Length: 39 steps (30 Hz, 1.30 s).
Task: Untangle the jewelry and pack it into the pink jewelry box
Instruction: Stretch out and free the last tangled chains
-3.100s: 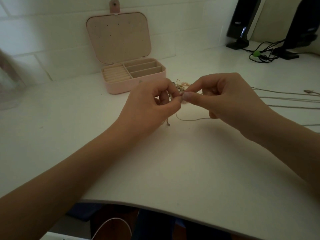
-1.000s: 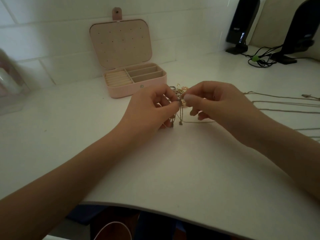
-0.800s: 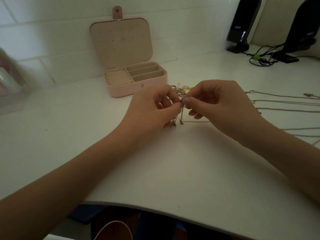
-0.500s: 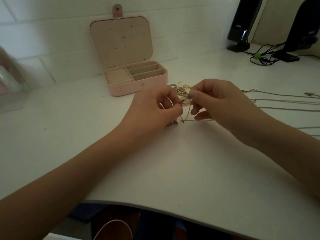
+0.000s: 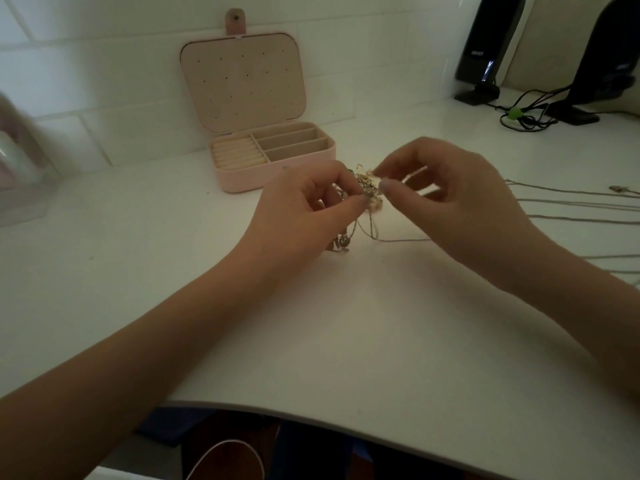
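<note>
A tangled clump of gold and silver jewelry (image 5: 366,187) is held just above the white desk (image 5: 346,323), between my two hands. My left hand (image 5: 304,209) pinches its left side with thumb and fingertips. My right hand (image 5: 446,192) pinches its right side with thumb and forefinger. Thin chain loops (image 5: 367,233) hang from the clump down to the desk, and a small pendant (image 5: 341,244) lies below my left hand. The pink jewelry box (image 5: 273,157) stands open behind the hands, its lid leaning on the tiled wall and its compartments bare.
Several thin chains (image 5: 571,206) lie stretched out on the desk to the right. Two black speakers (image 5: 488,46) with a bundle of cables (image 5: 523,114) stand at the back right. A clear container (image 5: 17,168) sits at the far left. The desk's front edge curves near me.
The hands have stayed together at the clump, working it. My right hand's fingers have shifted their pinch and lifted slightly; the hanging loops now dangle lower between the hands.
</note>
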{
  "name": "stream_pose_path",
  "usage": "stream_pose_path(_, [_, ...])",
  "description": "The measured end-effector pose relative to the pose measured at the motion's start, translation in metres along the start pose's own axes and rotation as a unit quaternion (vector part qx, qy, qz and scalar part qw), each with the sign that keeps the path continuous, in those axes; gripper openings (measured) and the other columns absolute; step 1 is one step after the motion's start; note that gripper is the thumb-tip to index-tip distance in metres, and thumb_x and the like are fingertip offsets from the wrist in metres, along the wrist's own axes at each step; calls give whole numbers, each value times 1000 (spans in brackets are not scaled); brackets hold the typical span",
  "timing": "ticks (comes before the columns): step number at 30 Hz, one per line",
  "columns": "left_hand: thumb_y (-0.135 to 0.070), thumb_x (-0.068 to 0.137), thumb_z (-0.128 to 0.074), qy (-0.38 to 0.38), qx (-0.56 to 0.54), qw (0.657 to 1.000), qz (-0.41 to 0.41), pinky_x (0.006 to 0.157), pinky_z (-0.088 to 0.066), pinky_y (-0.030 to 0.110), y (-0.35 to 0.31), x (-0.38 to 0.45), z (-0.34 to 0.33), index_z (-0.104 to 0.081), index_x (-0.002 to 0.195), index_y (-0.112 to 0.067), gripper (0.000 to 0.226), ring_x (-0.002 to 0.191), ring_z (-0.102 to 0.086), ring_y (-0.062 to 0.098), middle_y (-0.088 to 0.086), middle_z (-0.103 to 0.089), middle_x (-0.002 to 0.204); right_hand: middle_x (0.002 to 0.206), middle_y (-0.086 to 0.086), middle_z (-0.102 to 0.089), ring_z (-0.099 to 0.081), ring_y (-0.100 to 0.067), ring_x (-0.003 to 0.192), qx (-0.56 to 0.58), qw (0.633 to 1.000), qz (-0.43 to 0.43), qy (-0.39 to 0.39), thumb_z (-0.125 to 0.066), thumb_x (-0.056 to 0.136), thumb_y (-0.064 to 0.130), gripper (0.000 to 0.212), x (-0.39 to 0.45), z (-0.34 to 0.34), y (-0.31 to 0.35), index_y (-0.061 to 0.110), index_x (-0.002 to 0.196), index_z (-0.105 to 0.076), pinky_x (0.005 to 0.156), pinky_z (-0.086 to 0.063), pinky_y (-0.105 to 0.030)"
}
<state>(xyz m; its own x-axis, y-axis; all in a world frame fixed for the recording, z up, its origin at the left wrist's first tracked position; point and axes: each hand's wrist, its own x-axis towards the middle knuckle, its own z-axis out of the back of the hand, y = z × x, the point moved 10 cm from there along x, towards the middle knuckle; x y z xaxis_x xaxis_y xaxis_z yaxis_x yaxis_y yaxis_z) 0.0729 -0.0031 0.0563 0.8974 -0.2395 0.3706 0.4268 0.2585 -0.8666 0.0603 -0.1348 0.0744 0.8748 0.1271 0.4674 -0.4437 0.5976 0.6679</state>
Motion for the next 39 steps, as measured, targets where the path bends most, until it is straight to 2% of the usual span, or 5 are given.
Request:
stream_pose_path(4, [-8,87,-67,-3,-10,1000,8,41,-35,15,2,0,1,-62,72,-16,18,40,-42,5,-4,-49,48,80,7,-64,-57,-5,74,-79,985,148,-35,-68,85,16,7,-8,3,26,18,90,-71,65,-46,-12])
stream_pose_path(10, [-8,88,-65,5,-18,1000,16,42,-34,15,5,0,-3,-63,71,-18,20,42,-42,6,-1,-47,49,75,6,-60,-51,7,67,-101,981,162,-33,-68,83,12,6,-7,-1,23,13,87,-72,64,-42,-7])
stream_pose_path(18, [-8,89,-61,17,-38,997,72,43,-42,19,13,-2,-7,-59,69,-19,23,40,-55,15,2,-55,49,72,5,-56,-53,-11,70,-96,985,143,-31,-61,77,13,5,-6,-4,24,9,77,-64,61,-44,-21])
stream_pose_path(28, [-11,97,-48,22,-86,984,152,35,-38,17,26,-2,-3,-51,81,-11,17,37,-59,16,-1,-54,45,72,4,-54,-53,-13,69,-24,990,139,-23,-60,77,5,4,-7,-1,24,5,73,-59,58,-48,-22])
stream_pose_path(39, [-13,100,-42,-49,-129,968,210,33,-34,15,43,-1,14,-49,86,-14,16,33,-45,8,-7,-52,52,75,8,-63,-56,-7,63,241,967,30,76,-55,88,7,11,-3,-13,8,17,84,-57,63,-48,-20])
